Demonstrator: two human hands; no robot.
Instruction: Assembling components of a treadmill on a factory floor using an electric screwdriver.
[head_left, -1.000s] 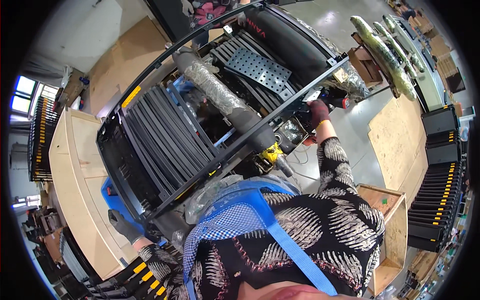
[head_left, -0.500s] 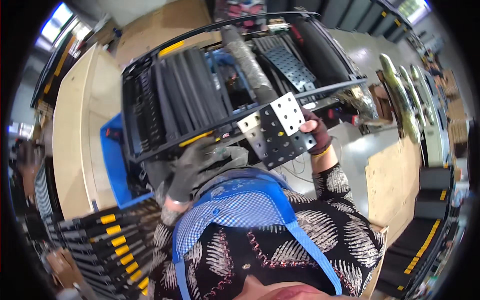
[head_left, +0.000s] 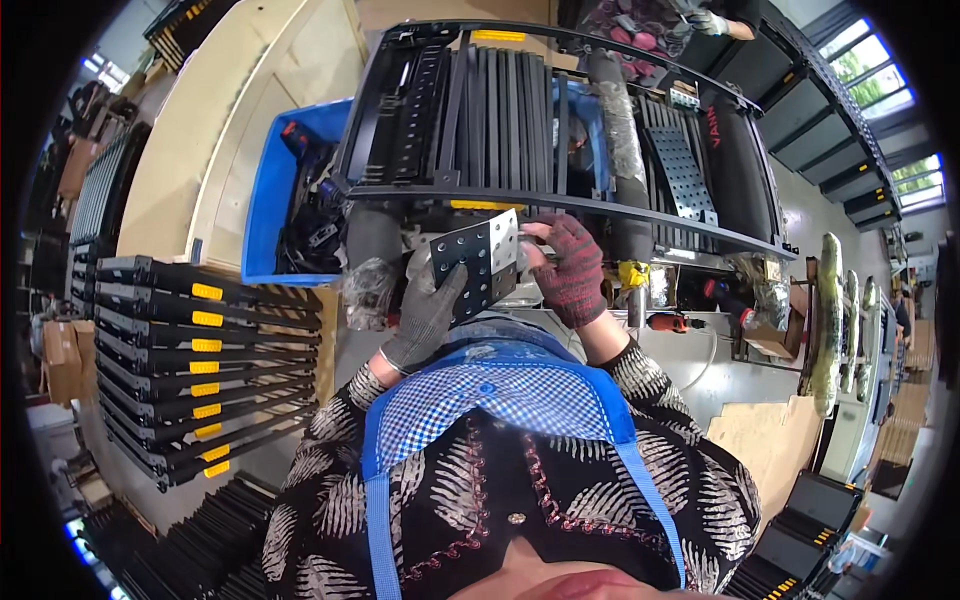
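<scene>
A perforated metal plate [head_left: 482, 262], part black and part bright, is tilted up in front of my apron. My left hand [head_left: 428, 318], in a grey glove, grips its lower left side with the thumb across its face. Beside the plate's right edge is my right hand [head_left: 570, 275], in a dark red and grey glove with bare fingertips. Its thumb and forefinger are pinched together there; what sits between them is too small to make out. Just beyond both hands runs the near bar of a black metal frame [head_left: 580, 204].
Inside the frame lie black bars [head_left: 495, 120], a plastic-wrapped roll [head_left: 622, 130] and another perforated plate [head_left: 678, 170]. A blue bin [head_left: 262, 230] with tools stands left, above stacked black frames [head_left: 180, 370]. A red power tool [head_left: 672, 322] lies at right. Another person's gloved hand [head_left: 708, 22] shows far off.
My right hand has brought the plate left and closer to my body. My left hand, earlier by the frame's near bar, has taken hold of the plate. The view has shifted.
</scene>
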